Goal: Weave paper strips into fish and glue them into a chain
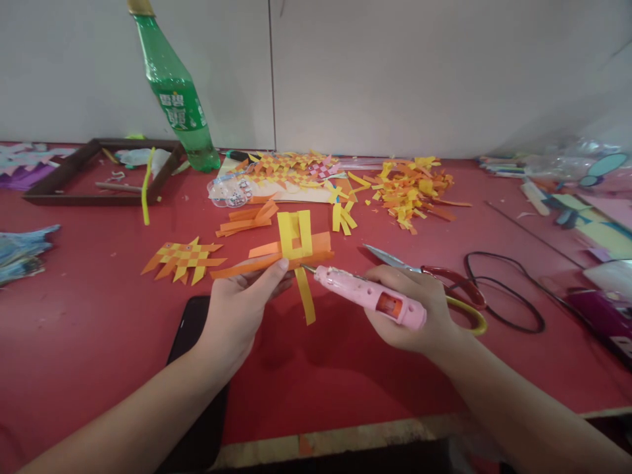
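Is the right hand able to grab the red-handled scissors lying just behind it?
Probably not as it is: the right hand is closed around the pink glue gun, so it is occupied. The scissors lie on the red table right beside it with nothing between, so reach looks fine.

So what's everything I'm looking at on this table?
table: one, red, fills the view
bottle: one, green, back left
wooden frame: one, dark brown, back left
woven piece: one, orange and yellow, left of centre
woven pile: several, orange and yellow, back centre
scraps: many, orange and yellow, back right
scissors: one, red and yellow handles, behind right hand
cable: one, black, right
phone: one, black, under left forearm
half-woven strips: several, yellow and orange, in left hand
glue gun: one, pink, in right hand
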Tool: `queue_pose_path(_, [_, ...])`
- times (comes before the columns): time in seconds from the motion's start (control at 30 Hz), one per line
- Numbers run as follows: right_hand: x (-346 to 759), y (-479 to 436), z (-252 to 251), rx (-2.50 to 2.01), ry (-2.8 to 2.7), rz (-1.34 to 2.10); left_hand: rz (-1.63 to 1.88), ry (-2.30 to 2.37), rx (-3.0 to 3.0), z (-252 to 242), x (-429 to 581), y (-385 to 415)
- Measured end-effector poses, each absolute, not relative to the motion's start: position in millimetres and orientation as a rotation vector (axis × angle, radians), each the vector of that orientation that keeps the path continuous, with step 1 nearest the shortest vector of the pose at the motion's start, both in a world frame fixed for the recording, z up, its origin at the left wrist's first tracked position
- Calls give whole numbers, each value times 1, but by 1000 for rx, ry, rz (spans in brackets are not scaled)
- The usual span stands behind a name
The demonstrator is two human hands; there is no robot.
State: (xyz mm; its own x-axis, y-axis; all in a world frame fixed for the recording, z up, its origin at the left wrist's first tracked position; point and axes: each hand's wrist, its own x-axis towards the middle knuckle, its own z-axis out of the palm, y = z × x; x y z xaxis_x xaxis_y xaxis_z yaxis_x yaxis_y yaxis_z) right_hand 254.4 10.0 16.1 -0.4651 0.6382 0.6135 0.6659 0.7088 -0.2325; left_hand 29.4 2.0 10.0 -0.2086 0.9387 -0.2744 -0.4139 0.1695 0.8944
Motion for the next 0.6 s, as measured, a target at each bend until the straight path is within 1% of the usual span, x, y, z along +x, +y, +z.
queue_pose_path(0.23, [254,10,16,-973,-2232,-80,1381,1191,614,10,29,3])
queue_pose_path(0.47, [256,11,14,-1029,-2230,-34,1399,1210,635,10,29,3])
queue_pose_path(0.6, [263,14,15,-1093,-2270,-88,1398,1173,552,12,27,6])
